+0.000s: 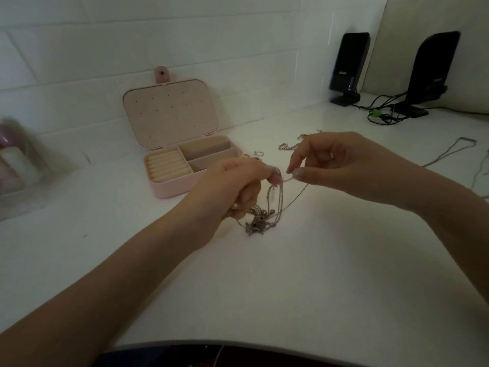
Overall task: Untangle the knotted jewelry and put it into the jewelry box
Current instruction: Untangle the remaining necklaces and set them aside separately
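Two bare hands are working above the middle of the white desk [304, 274], seen from the head camera. Left hand [235, 186]: fingers are curling round a bunch of tangled chains [264, 210], gripping it, with the knotted mass hanging down and touching the desk surface just below. Right hand [341, 160]: thumb and forefinger are pinching a thin strand of the same tangle, which is stretching tight between the two grips; the other fingers are folding loosely inward. One pink jewelry box [185, 160] is sitting open toward the desk's back edge, beside the wall, just beyond the left hand, its lid standing upright, ring rolls and divided compartments showing. Loose chain pieces [287, 147] are lying on the desk between the box and the right hand. Two black speakers [349, 67] with cables [383, 109] are standing at the far right corner. Something blurred and pinkish [16, 160] is sitting at the left edge.
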The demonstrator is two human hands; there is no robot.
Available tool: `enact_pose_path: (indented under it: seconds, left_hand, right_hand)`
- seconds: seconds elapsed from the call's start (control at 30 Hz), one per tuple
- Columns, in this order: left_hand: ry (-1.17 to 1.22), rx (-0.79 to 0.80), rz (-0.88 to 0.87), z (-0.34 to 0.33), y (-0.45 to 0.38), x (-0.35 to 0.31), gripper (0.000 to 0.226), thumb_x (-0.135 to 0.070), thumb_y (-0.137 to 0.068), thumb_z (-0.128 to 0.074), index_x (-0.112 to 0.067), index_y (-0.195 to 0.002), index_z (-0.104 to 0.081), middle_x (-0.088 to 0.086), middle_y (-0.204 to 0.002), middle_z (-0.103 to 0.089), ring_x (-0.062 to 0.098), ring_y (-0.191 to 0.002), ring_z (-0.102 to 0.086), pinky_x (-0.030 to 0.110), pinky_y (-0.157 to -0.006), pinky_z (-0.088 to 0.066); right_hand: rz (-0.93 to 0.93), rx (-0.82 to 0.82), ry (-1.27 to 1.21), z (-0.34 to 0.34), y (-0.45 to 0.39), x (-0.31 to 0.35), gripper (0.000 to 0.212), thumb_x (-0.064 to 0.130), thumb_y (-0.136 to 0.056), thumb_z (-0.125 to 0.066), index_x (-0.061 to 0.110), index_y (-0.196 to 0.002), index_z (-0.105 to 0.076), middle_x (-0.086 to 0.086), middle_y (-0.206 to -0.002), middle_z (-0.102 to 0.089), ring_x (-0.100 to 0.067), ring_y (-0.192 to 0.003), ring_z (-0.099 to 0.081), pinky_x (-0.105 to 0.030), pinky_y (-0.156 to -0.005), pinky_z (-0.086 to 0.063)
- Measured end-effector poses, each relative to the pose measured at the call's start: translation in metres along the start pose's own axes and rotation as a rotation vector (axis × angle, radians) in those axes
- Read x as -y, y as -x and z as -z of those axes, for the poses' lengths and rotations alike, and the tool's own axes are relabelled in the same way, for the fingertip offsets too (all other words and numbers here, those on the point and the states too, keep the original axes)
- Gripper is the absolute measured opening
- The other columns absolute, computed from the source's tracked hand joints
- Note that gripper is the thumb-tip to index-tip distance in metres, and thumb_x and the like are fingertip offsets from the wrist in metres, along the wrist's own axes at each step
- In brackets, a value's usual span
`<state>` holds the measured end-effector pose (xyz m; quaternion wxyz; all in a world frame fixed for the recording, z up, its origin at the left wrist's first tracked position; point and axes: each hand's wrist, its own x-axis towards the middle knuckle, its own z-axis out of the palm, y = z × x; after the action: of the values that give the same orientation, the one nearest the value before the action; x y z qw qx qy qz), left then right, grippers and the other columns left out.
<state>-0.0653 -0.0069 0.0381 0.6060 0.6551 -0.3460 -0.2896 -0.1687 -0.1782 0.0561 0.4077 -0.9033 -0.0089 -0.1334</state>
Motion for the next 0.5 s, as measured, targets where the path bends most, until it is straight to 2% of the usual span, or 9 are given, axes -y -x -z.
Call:
enact_pose_path:
  seconds: [0.1,0.17,0.27,0.33,0.4,0.47,0.5]
  left_hand:
    - [0.164,-0.014,0.034,0.0055,-0.0042,0.0006,0.027,-0.013,-0.095,-0.049,-0.018,-0.083,-0.072,-0.007,-0.047,-0.025,0.005,-0.039,-0.019,0.02,-0.04,-0.009]
    - [0.171,-0.032,0.044,0.0066,-0.006,0.0013,0.025,-0.009,-0.095,-0.046,-0.016,-0.098,-0.07,-0.007,-0.047,-0.024,0.004,-0.038,-0.018,0.018,-0.038,-0.009]
    - [0.217,-0.035,0.064,0.0076,-0.007,0.0012,0.028,-0.009,-0.095,-0.045,-0.018,-0.109,-0.068,-0.008,-0.046,-0.023,0.003,-0.038,-0.017,0.017,-0.036,-0.009]
    - [0.312,-0.009,0.086,0.0091,-0.0071,-0.0004,0.032,-0.009,-0.095,-0.043,-0.019,-0.116,-0.065,-0.009,-0.044,-0.022,0.003,-0.036,-0.016,0.017,-0.034,-0.009]
    - [0.396,0.012,0.107,0.011,-0.0077,-0.001,0.036,-0.009,-0.096,-0.04,-0.02,-0.122,-0.061,-0.01,-0.043,-0.022,0.004,-0.034,-0.017,0.015,-0.033,-0.01]
    - [0.431,0.024,0.115,0.0114,-0.0077,-0.0012,0.037,-0.009,-0.096,-0.04,-0.022,-0.125,-0.06,-0.01,-0.042,-0.023,0.004,-0.034,-0.017,0.015,-0.033,-0.01]
    - [0.438,0.03,0.116,0.0113,-0.0078,-0.0011,0.038,-0.009,-0.096,-0.04,-0.023,-0.125,-0.06,-0.01,-0.042,-0.023,0.004,-0.034,-0.017,0.016,-0.034,-0.01]
  right_hand:
    - [0.015,0.006,0.03,-0.0033,0.0023,0.0034,0.032,0.05,-0.066,-0.066,0.025,-0.086,-0.064,0.007,-0.05,-0.034,-0.009,-0.048,-0.03,-0.028,-0.061,-0.036]
    - [0.016,0.005,0.03,-0.0057,0.003,0.0051,0.03,0.049,-0.067,-0.067,0.024,-0.085,-0.064,0.007,-0.046,-0.029,-0.01,-0.045,-0.025,-0.029,-0.062,-0.037]
    - [0.012,-0.01,0.038,-0.0068,0.0025,0.0063,0.018,0.041,-0.079,-0.068,0.023,-0.084,-0.069,0.008,-0.042,-0.029,-0.01,-0.043,-0.023,-0.033,-0.058,-0.044]
    - [0.01,-0.002,0.024,-0.0046,0.0027,0.0071,0.012,0.034,-0.084,-0.066,0.024,-0.085,-0.072,0.007,-0.042,-0.028,-0.011,-0.043,-0.021,-0.023,-0.046,-0.03]
    - [0.008,0.033,0.023,-0.0032,0.0031,0.0071,0.011,0.032,-0.086,-0.065,0.025,-0.085,-0.073,0.006,-0.043,-0.028,-0.013,-0.045,-0.023,-0.023,-0.048,-0.024]
    - [0.016,0.056,0.046,-0.0042,0.0029,0.0068,0.011,0.032,-0.084,-0.067,0.025,-0.082,-0.074,-0.001,-0.048,-0.037,-0.027,-0.051,-0.031,-0.029,-0.053,-0.031]
    - [0.017,0.059,0.053,-0.0048,0.0029,0.007,0.011,0.033,-0.082,-0.066,0.025,-0.08,-0.073,-0.005,-0.052,-0.047,-0.031,-0.056,-0.041,-0.032,-0.057,-0.038]
